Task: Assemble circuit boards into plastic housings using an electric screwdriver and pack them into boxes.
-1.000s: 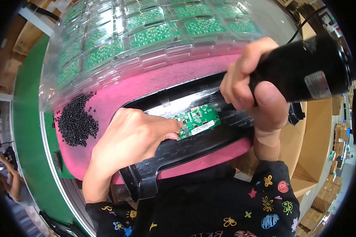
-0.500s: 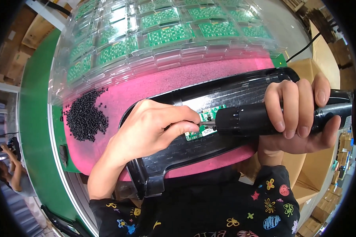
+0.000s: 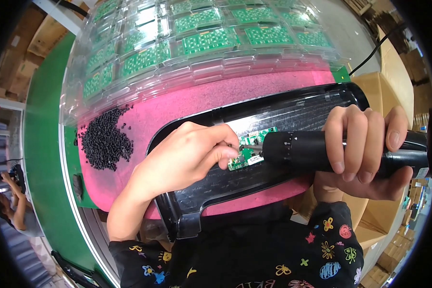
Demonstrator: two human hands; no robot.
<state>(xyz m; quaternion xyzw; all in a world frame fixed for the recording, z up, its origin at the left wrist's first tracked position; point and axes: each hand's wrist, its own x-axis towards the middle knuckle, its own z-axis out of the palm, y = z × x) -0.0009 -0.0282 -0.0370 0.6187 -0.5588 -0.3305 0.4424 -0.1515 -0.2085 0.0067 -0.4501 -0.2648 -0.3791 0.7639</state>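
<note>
My right hand [image 3: 365, 149] is wrapped around a black electric screwdriver [image 3: 300, 148], lying nearly level with its bit pointing left. The bit's tip is over a small green circuit board [image 3: 254, 137], which sits in a long black plastic housing [image 3: 216, 189]. My left hand [image 3: 187, 156] reaches across the housing's left part, thumb and forefinger pinched together beside the bit tip. Whatever lies between these fingertips is too small and hidden to make out. A dark speck shows at the bit's end. Part of the board is covered by my fingers and the screwdriver.
A heap of small black screws [image 3: 105, 141] lies left on the pink mat [image 3: 187, 103]. Clear plastic trays [image 3: 201, 65] of green circuit boards stand behind. Cardboard boxes [image 3: 377, 96] are at the right, where a black cable [image 3: 377, 50] hangs. Another person [image 3: 19, 206] is at far left.
My left fingertips have drawn slightly left, leaving more of the board and bit tip visible. My right hand and the screwdriver have shifted slightly right and down.
</note>
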